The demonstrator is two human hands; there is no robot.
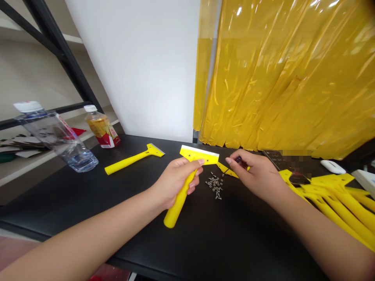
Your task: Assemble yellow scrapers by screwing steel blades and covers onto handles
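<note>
My left hand [180, 181] is wrapped round the neck of a yellow scraper [178, 208], its thumb lying on the head. The head points away from me, with a metal blade [202, 152] along its far edge. My right hand [252, 169] is closed on a screwdriver with a dark handle [238, 159]; its thin shaft slants down towards a pile of small screws and nuts [216, 185]. Behind that shaft lies a yellow scraper part [231, 172], partly hidden by my right hand. Another yellow scraper [129, 162] with a blade rests on the table to the left.
Several yellow scraper handles [336, 199] are heaped on the right of the black table [211, 238]. Behind them lie a phone [272, 154] and a white case [333, 167]. A clear bottle [58, 136] and a drink bottle [102, 128] stand at left. Yellow plastic sheeting [278, 78] hangs behind.
</note>
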